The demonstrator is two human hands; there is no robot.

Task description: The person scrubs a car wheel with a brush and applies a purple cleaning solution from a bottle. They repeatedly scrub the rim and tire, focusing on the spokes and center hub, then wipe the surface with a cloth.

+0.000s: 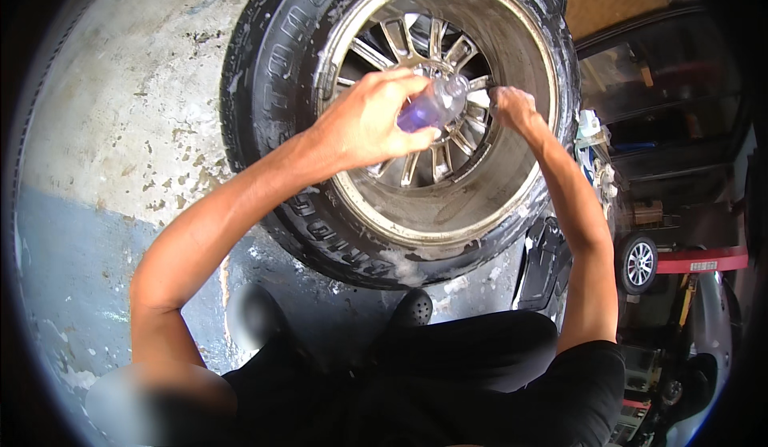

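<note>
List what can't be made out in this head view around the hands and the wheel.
- Right hand: fingertips buried among the wheel spokes; whatever it grips is hidden.
- Plastic bottle: lower part covered by the left hand; cap not visible.
- Tyre: top cut off by the frame edge.
- Lower left: blurred patch.

Bright daylight on the worn floor (104,127) at the left, with mild glare on the pale patches. The wheel rim (448,111) is evenly lit with dull highlights on its spokes. The right side falls into deep shadow. Heavy fisheye bending and a black vignette at the edges. A soft blurred patch at lower left.
</note>
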